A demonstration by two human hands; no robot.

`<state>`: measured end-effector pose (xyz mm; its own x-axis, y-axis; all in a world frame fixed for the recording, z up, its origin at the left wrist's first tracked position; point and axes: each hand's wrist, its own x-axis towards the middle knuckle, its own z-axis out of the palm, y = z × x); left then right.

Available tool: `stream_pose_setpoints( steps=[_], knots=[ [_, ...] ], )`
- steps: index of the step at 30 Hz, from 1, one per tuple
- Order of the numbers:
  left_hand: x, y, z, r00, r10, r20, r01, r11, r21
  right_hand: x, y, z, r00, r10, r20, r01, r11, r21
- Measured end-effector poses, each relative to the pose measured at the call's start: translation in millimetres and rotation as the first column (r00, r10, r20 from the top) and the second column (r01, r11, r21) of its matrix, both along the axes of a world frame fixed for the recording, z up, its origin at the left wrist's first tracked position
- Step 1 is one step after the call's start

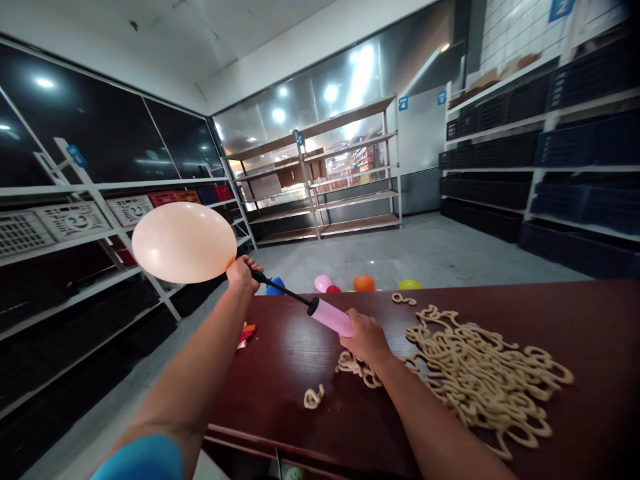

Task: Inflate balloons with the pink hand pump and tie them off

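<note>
A large, pale peach balloon (pixel 184 243), blown up, is at the left on the nozzle end of a hand balloon pump. My left hand (pixel 243 275) is closed around the balloon's neck and the pump's black nozzle end; the fingers hide the joint between them. The pump's pink barrel (pixel 331 317) slants down to the right, with a black rod showing between barrel and nozzle end. Wrapped round the barrel's lower end is my right hand (pixel 367 338), above the dark red table (pixel 290 373).
Tangled beige loops (pixel 480 373) are heaped on the table's right half, with a small knotted piece (pixel 314 397) near the front. Flat red balloons (pixel 247 333) lie at the left edge. Blown-up balloons, one orange (pixel 364 283), show beyond the far edge. Shelves (pixel 320 227) line the room.
</note>
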<state>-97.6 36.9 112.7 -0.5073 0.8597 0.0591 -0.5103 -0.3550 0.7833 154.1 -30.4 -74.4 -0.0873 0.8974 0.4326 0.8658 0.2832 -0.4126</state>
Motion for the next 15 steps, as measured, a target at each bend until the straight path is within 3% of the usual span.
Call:
stream_pose_setpoints(
  steps=[4, 12, 15],
  knots=[
    [11, 0, -16.6, 0.999, 0.007, 0.037, -0.005, 0.999, -0.049, 1, -1, -2.4, 1.0, 0.009, 0.021, -0.009, 1.0, -0.015],
    [83, -8, -85.1, 0.995, -0.043, 0.089, 0.054, 0.991, -0.126, 2, -2, -4.0, 0.998, -0.005, 0.064, 0.008, 0.999, -0.053],
    [96, -7, -94.3, 0.996, -0.046, 0.08, 0.055, 0.991, -0.122, 3, -2, -2.8, 0.998, -0.004, 0.064, 0.008, 0.998, -0.061]
  ],
)
